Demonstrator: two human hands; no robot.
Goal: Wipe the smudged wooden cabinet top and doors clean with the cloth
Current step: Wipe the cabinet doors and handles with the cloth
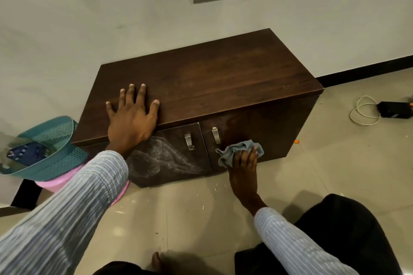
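Cabinet [201, 78] right door: right hand [243, 169] grips bunched cloth [240, 149]; left hand [131, 116], splayed flat, braces. Press firmly, then tackle left door's white smudge [163, 158].

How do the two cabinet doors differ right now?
The left door carries a big whitish smudge across its face; the right door looks dark and free of such marks. The right hand presses a cloth against the right door, while nothing touches the left door's face; the left hand rests flat on the cabinet top above it. Both are dark wood, shut, each with a metal handle near the middle seam.
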